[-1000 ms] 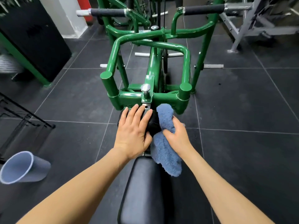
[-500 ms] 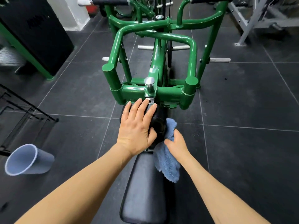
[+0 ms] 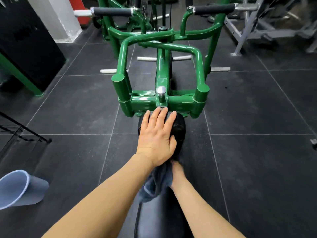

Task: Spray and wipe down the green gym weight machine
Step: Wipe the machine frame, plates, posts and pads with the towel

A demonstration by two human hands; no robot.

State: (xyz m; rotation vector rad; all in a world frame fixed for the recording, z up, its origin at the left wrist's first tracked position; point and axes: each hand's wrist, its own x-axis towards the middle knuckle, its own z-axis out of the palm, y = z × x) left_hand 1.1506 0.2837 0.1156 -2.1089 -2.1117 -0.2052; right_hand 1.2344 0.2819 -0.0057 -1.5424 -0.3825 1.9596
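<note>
head view | left hand (image 3: pixel 157 140) lies flat, fingers straight, on the black pad (image 3: pixel 179 127) at the near end of the green machine (image 3: pixel 142 102) | right hand (image 3: pixel 177 172), mostly hidden under the left wrist, holds the blue cloth (image 3: pixel 154 184) against the seat (image 3: pixel 159 219); finger curl cannot be told | grey bucket (image 3: pixel 18 189) on floor, left
</note>
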